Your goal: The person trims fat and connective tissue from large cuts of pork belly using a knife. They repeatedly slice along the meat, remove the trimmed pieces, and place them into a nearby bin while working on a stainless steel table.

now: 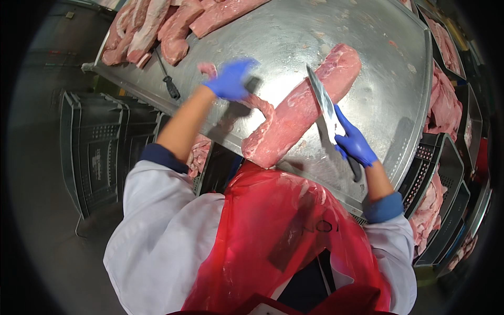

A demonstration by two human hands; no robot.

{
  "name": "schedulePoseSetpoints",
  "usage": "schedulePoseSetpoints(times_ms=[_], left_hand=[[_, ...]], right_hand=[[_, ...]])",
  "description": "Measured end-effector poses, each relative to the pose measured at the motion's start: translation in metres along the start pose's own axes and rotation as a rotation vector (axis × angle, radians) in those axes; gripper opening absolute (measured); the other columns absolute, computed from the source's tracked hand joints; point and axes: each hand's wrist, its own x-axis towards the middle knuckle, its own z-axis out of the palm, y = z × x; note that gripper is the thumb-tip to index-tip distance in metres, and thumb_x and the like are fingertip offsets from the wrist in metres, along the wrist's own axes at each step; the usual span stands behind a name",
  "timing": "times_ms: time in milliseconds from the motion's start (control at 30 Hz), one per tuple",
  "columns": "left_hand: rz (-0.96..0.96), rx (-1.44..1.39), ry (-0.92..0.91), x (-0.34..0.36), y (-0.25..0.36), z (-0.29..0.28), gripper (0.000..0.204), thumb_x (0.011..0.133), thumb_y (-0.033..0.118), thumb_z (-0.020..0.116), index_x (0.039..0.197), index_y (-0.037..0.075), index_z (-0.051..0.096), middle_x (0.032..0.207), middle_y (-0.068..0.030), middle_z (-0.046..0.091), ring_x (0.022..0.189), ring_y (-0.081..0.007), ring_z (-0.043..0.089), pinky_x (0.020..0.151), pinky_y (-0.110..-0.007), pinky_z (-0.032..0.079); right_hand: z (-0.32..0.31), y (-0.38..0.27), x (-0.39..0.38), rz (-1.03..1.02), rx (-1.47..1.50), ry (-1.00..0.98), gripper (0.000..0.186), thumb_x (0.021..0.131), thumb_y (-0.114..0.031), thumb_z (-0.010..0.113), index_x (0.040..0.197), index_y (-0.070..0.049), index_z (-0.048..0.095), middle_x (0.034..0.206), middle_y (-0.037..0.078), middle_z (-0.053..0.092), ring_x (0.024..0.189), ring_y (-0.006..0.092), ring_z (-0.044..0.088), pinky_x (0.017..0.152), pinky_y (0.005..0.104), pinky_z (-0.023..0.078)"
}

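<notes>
A long piece of pork loin [299, 113] lies slantwise on the metal table [388, 73], its near end close to the edge in front of me. My left hand [230, 80], in a blue glove and blurred by motion, is left of the loin, closed on a narrow strip of meat [258, 103]. One end of this strip sticks out beyond the hand; the other runs to the loin's left side. My right hand [354, 140], also gloved in blue, grips a knife [324, 97]. Its blade reaches over the loin, pointing away from me; whether it touches the meat I cannot tell.
More long meat pieces [149, 29] are heaped at the far left. Near them lies a slim black-handled tool [169, 84]. Dark crates [97, 152] stand left of the table; crates with meat [443, 105] line its right side. Another meat-filled crate [199, 155] sits below the near edge.
</notes>
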Motion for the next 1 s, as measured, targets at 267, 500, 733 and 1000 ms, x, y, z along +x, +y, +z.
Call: schedulePoseSetpoints(times_ms=[267,500,733,1000], left_hand=[[0.089,0.087,-0.241,-0.028,0.041,0.063,0.04,0.081,0.023,0.064,0.118,0.009,0.061,0.098,-0.0231,0.069,0.094,-0.0442,0.066,0.082,-0.052,0.052],[0.112,0.147,-0.179,-0.054,0.076,0.012,0.023,0.081,0.022,0.063,0.099,0.009,0.065,0.092,-0.0199,0.07,0.089,-0.0417,0.068,0.078,-0.051,0.052],[0.174,0.12,-0.036,-0.083,0.051,-0.009,0.016,0.083,0.02,0.062,0.095,0.009,0.064,0.085,-0.0189,0.069,0.084,-0.0418,0.067,0.074,-0.052,0.051],[0.224,0.023,0.159,-0.128,0.049,-0.055,0.019,0.082,0.018,0.064,0.098,0.009,0.061,0.082,-0.0189,0.067,0.081,-0.0433,0.065,0.07,-0.051,0.05]], right_hand=[[0.108,-0.023,0.074,0.046,-0.023,-0.116,0.084,0.09,-0.003,0.051,0.163,-0.021,0.014,0.081,0.012,0.066,0.058,0.0149,0.061,0.053,0.0293,0.051],[0.116,-0.012,-0.004,0.028,-0.439,-0.372,0.08,0.09,-0.015,0.053,0.162,-0.02,0.018,0.093,0.022,0.07,0.075,0.026,0.07,0.077,0.0375,0.056],[0.137,-0.009,-0.014,0.016,-0.619,-0.427,0.079,0.092,-0.016,0.056,0.161,-0.031,0.02,0.116,0.027,0.069,0.093,0.0307,0.073,0.086,0.0391,0.055],[0.203,-0.01,0.021,-0.074,-0.389,-0.224,0.081,0.094,-0.008,0.052,0.162,-0.035,0.018,0.081,0.014,0.067,0.06,0.0181,0.063,0.062,0.0327,0.054]])
